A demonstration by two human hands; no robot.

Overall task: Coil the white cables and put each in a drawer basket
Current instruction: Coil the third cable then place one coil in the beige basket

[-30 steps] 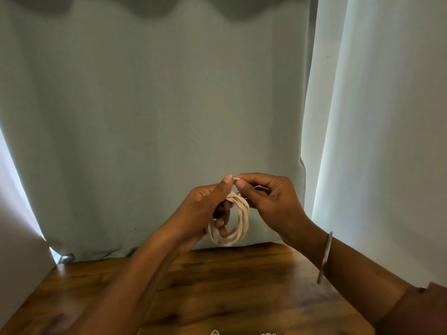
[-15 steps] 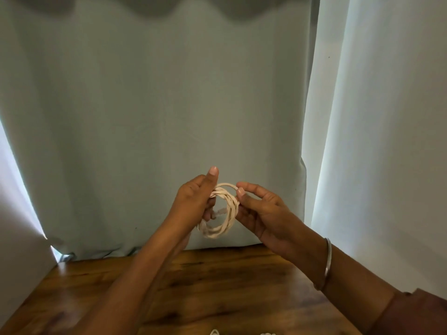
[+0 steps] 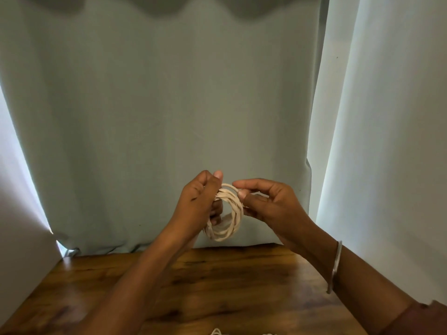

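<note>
Pale curtains (image 3: 154,122) hang behind a wooden desk (image 3: 217,286). Above it, the left hand (image 3: 198,204) grips the coiled white cable (image 3: 229,213) while the right hand (image 3: 268,204) pinches its top loop. The cable looks light, springy, apt to unwind — best held across all the turns.

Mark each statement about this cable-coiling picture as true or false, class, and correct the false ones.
1. The white cable is wound into a coil. True.
2. The coil lies flat on the wooden table. False: it is held up in the air above the table.
3. Both the left hand and the right hand hold the coil. True.
4. A bangle is on the left wrist. False: it is on the right wrist.
5. A drawer basket stands on the table. False: none is in view.
</note>
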